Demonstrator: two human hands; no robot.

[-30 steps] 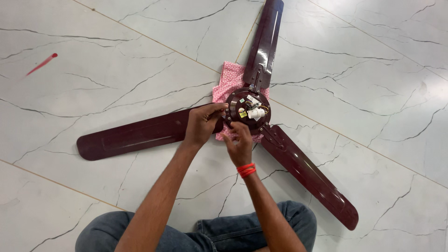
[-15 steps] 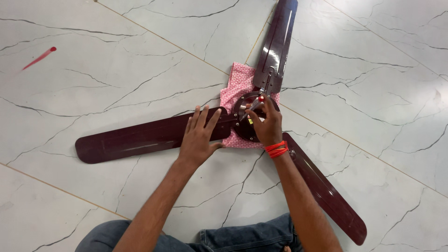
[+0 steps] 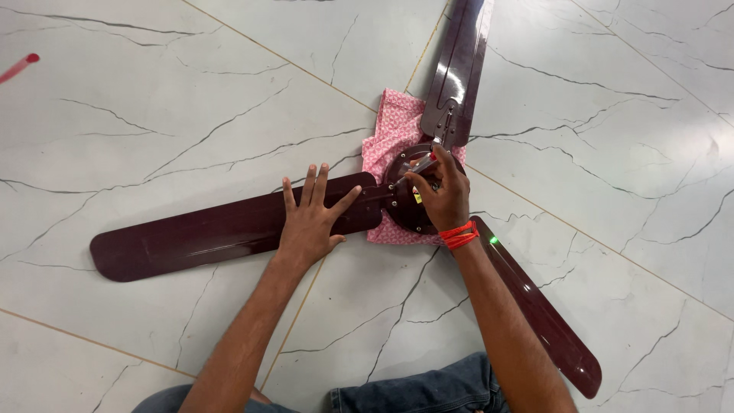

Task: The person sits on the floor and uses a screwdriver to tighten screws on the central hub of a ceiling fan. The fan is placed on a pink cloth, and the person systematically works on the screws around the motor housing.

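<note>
A dark maroon ceiling fan (image 3: 405, 200) lies flat on the white marble floor (image 3: 191, 99), its motor hub near the middle of the frame and resting on a pink patterned cloth (image 3: 391, 131). Three blades spread out from the hub — one toward the left edge (image 3: 191, 237), one up to the top of the frame (image 3: 459, 69), one down toward the lower right (image 3: 543, 313).

The left hand (image 3: 310, 222) lies palm-down on the left blade just beside the hub, fingers spread and flat, gripping nothing. The right hand (image 3: 440, 195) sits over the hub with its fingers curled together around a small grey, rod-like part (image 3: 419, 165) at the hub's top; what exactly that part is cannot be told. A red thread band (image 3: 457, 235) circles the right wrist.

At the bottom edge, blue jeans (image 3: 428, 390) show between the forearms. In the upper left corner a thin red object (image 3: 19, 65) lies on the floor, well apart from the fan.
</note>
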